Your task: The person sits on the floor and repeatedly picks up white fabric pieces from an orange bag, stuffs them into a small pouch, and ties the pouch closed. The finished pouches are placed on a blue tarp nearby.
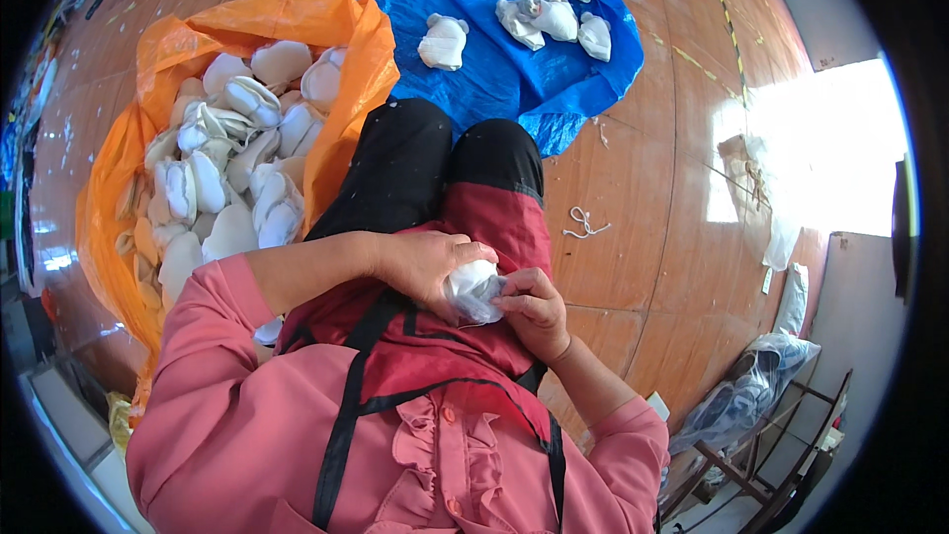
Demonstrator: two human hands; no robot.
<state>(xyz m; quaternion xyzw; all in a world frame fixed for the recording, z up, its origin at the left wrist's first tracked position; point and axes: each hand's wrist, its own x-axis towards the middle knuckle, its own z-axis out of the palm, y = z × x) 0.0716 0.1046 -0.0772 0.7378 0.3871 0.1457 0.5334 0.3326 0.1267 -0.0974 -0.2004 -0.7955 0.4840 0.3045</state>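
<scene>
Over my lap, my left hand (425,265) is closed around a small white bundle (473,289), rounded and soft-looking, with a greyish, sheer-looking part toward its right side. The fingers of my right hand (535,311) pinch the bundle's right edge. What lies inside the bundle cannot be made out. To the left, an orange woven sack (348,22) with its mouth spread wide holds many white and cream curved pads (232,232). Ahead of my knees, several similar white bundles (442,43) lie on a blue plastic sheet (390,0).
My dark red apron (499,227) covers my lap. A white string (585,223) lies on the brown tiled floor (633,188) to the right. Farther right are a clear plastic bag (756,376) with dark contents and a metal frame (761,485) near the wall.
</scene>
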